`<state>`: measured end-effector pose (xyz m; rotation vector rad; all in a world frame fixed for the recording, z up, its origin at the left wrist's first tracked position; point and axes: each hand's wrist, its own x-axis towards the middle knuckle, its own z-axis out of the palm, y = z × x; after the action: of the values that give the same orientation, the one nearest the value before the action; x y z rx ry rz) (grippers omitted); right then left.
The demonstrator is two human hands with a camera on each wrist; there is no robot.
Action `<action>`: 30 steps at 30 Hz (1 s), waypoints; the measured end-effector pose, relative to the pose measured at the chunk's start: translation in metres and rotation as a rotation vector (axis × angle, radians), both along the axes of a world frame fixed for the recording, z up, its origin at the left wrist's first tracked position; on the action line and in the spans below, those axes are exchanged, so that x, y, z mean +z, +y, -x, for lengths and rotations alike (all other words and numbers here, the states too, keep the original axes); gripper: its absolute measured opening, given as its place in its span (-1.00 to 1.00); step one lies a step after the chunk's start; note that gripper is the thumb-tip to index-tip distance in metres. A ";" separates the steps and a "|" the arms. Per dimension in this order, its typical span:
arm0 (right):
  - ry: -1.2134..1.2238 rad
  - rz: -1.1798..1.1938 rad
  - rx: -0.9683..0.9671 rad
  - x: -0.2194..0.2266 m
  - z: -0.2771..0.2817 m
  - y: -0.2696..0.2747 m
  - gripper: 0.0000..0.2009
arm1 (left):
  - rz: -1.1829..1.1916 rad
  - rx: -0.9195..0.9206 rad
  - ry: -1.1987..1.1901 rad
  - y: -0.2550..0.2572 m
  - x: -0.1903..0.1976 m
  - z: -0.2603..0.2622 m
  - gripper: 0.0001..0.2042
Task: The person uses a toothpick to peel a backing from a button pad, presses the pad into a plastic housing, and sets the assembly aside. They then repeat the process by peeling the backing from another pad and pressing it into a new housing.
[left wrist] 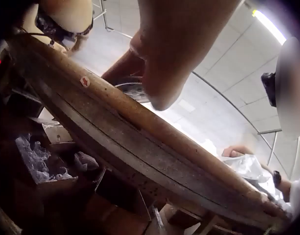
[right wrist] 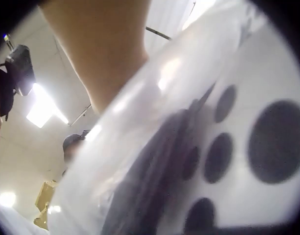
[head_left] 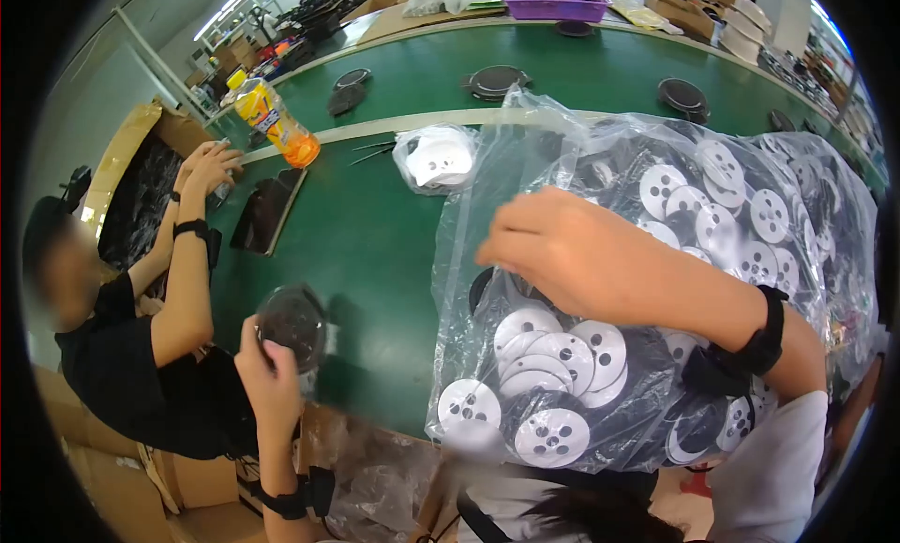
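Handling: left hand [head_left: 270,370] grips a dark round disc [head_left: 292,323] at the desk [head_left: 375,243] edge.
Right hand [head_left: 562,248]: fingers curled, pinching the clear bag [head_left: 647,290] at its opening.
Progress: judged early; the bag is full of white perforated discs [head_left: 553,435], one dark disc out.
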<state>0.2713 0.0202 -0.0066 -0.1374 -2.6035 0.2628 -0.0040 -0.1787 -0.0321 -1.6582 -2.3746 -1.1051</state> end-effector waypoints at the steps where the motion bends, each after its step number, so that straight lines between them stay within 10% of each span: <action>1: 0.071 0.106 0.016 0.000 0.006 0.001 -0.88 | -0.076 0.009 -0.179 0.002 -0.005 0.009 -0.70; 4: -0.151 0.248 -0.011 -0.018 0.026 0.005 -0.83 | -0.374 -0.168 -0.888 0.047 0.017 -0.015 -0.69; 12: -0.261 0.194 -0.088 -0.032 0.021 0.012 -0.78 | -0.392 -0.650 -1.089 0.158 0.068 -0.075 -0.70; 18: -0.152 0.812 0.191 0.010 -0.005 0.036 -0.86 | -0.528 -0.590 -0.865 0.189 0.042 -0.085 -0.68; 25: 0.248 0.627 0.010 0.013 -0.003 0.021 -0.85 | -0.404 -0.601 -0.917 0.190 0.013 -0.083 -0.87; 27: 0.425 0.508 -0.011 0.028 -0.006 0.018 -0.85 | -0.212 -0.842 -0.945 0.187 0.010 -0.080 -0.82; 30: 0.643 0.131 -0.086 0.047 -0.017 0.017 -0.88 | -0.213 -0.682 -1.205 0.169 -0.002 -0.087 -0.58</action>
<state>0.2878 0.0374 0.0406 -0.1761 -1.9391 0.3754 0.0831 -0.0092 -0.0342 -2.0933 -1.8371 -3.0302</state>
